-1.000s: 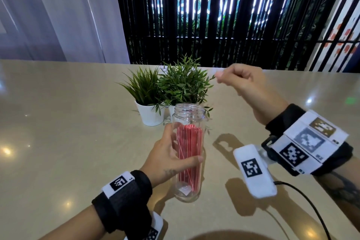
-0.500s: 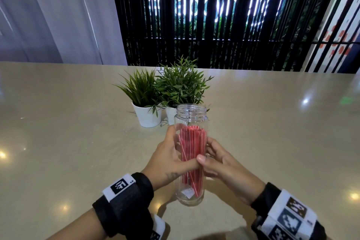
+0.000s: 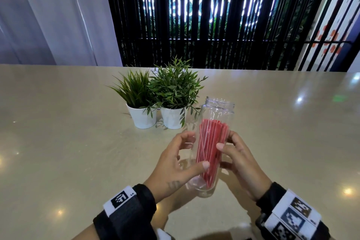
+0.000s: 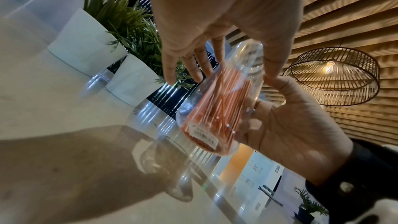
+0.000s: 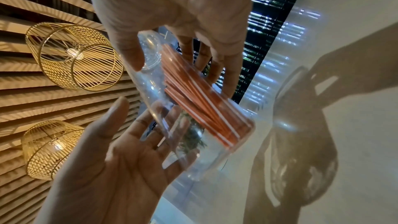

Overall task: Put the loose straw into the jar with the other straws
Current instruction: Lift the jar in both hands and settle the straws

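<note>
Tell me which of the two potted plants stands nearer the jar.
The bushy, leafy plant, in the right-hand white pot; its leaves reach almost to the jar. The grassy plant stands farther left.

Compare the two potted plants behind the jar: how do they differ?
The left plant has thin, grassy blades; the right plant has small leaflets on branching stems. The right plant stands taller and bushier and is nearer the jar. Both sit in plain white pots, side by side on the table.

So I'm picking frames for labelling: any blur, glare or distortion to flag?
Head view: sharp, with ceiling-light glare spots on the table. Left wrist view: jar and straws motion-blurred, strong wide-angle tilt. Right wrist view: left hand and jar base smeared, hard hand shadows on the table.
</note>
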Demonstrator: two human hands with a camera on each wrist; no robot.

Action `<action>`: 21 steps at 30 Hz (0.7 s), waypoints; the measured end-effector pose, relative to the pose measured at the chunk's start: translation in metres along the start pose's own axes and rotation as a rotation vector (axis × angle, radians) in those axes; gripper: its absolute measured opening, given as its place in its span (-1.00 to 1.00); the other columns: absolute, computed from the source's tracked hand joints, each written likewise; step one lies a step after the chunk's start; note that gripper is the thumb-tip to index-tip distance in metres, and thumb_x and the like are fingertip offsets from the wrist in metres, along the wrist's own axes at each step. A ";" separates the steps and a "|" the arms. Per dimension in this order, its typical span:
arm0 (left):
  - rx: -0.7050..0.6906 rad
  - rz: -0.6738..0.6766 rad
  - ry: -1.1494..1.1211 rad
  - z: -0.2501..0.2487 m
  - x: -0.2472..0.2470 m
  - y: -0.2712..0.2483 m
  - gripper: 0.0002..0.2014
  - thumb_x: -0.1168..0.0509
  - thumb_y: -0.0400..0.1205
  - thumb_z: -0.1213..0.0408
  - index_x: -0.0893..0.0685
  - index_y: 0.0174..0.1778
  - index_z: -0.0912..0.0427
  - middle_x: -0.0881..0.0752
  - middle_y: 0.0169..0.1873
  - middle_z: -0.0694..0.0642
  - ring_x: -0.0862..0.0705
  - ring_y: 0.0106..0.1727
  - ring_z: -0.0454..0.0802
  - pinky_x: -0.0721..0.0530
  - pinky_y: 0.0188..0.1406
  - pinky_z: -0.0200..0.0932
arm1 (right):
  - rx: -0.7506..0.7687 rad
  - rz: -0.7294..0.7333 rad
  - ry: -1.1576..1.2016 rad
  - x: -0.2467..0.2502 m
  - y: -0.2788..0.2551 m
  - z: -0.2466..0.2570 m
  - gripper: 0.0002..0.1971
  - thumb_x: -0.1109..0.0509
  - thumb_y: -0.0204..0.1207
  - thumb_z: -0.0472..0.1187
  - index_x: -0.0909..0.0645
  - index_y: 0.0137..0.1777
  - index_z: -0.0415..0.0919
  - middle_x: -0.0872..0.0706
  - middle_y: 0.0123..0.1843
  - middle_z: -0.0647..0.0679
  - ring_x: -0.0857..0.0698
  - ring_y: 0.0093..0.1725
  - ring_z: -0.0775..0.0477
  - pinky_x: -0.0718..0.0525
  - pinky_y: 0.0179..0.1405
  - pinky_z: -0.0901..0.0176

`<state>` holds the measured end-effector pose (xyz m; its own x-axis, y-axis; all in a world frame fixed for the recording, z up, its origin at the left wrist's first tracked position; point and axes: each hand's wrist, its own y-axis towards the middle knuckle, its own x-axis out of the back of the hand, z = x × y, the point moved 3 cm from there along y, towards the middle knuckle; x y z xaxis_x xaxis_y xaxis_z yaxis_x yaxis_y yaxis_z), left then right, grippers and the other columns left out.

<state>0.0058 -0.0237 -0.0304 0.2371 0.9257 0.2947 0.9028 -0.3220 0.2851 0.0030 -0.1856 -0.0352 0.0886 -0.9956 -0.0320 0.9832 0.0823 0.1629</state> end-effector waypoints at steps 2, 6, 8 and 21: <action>-0.006 0.043 -0.007 -0.001 -0.008 0.005 -0.35 -0.42 0.35 -0.01 -0.36 0.36 -0.19 -0.50 0.27 -0.34 -0.48 0.22 -0.50 -0.48 0.00 -0.59 | 0.008 -0.050 -0.009 0.010 0.004 0.000 -0.41 -0.39 0.16 0.15 -0.53 0.25 0.07 -0.68 0.18 -0.04 -0.74 0.10 0.02 -0.63 0.04 0.07; 0.014 0.101 -0.043 -0.002 -0.026 0.024 -0.31 -0.32 0.47 0.17 -0.20 0.50 -0.14 -0.37 0.30 -0.45 -0.34 0.28 -0.61 -0.41 0.13 -0.59 | 0.091 -0.112 -0.095 0.027 0.011 0.009 -0.61 -0.42 0.39 -0.10 -0.54 0.23 0.11 -0.54 0.31 -0.15 -0.61 0.28 -0.05 -0.57 0.33 -0.03; 0.035 0.123 -0.053 -0.005 -0.033 0.040 -0.38 -0.26 0.44 0.17 -0.25 0.42 -0.25 -0.35 0.19 -0.54 -0.32 0.25 -0.62 -0.38 0.32 -0.42 | 0.113 -0.133 -0.122 0.037 0.021 0.010 -0.59 -0.35 0.52 -0.31 -0.45 0.33 0.01 -0.56 0.32 -0.13 -0.60 0.30 -0.08 -0.54 0.36 -0.05; 0.130 0.083 0.010 0.021 -0.058 0.129 -0.41 -0.13 0.54 0.38 -0.14 0.51 0.22 -0.38 0.47 0.22 -0.36 0.45 0.02 -0.30 0.52 0.07 | 0.028 -0.354 -0.171 0.058 0.100 -0.012 -0.67 -0.20 0.50 -0.55 -0.32 0.23 -0.33 -0.60 0.05 -0.12 -0.58 0.10 -0.05 -0.53 0.25 0.05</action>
<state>0.1158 -0.1148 -0.0305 0.3094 0.8949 0.3216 0.9194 -0.3679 0.1392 0.1085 -0.2349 -0.0324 -0.2849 -0.9557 0.0734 0.9434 -0.2660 0.1981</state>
